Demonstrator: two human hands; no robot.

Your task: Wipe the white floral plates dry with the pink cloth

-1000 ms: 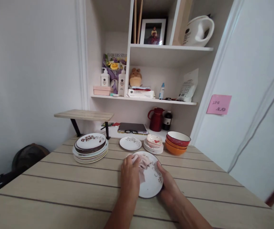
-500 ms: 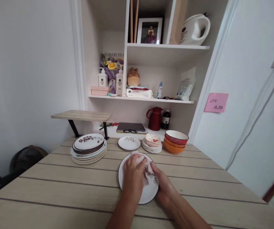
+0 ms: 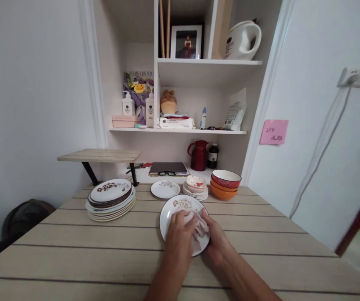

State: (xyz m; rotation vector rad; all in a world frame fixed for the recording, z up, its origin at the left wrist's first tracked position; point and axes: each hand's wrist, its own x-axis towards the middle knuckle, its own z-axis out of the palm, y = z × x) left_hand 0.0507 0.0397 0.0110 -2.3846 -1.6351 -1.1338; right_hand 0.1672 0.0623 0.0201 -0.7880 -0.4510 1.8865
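A white plate (image 3: 168,211) with a dark rim and a flower print is in front of me, its far edge raised towards the small dishes. My right hand (image 3: 218,244) grips its right edge, thumb on top and the other fingers underneath, mostly hidden. A crumpled pale pink cloth (image 3: 201,229) lies against the plate's face. My left hand (image 3: 180,234) is closed on this cloth and presses it to the plate near the middle.
On the left stands a stack of plates (image 3: 111,205). Behind my plate are a smaller flowered plate (image 3: 165,189), stacked small dishes (image 3: 196,190) and stacked bowls (image 3: 225,186). A small raised shelf (image 3: 101,155) overhangs the table's back left.
My left hand and the cloth have slid from the plate's far part towards its near right, uncovering the printed flower. The view has shifted slightly to the right.
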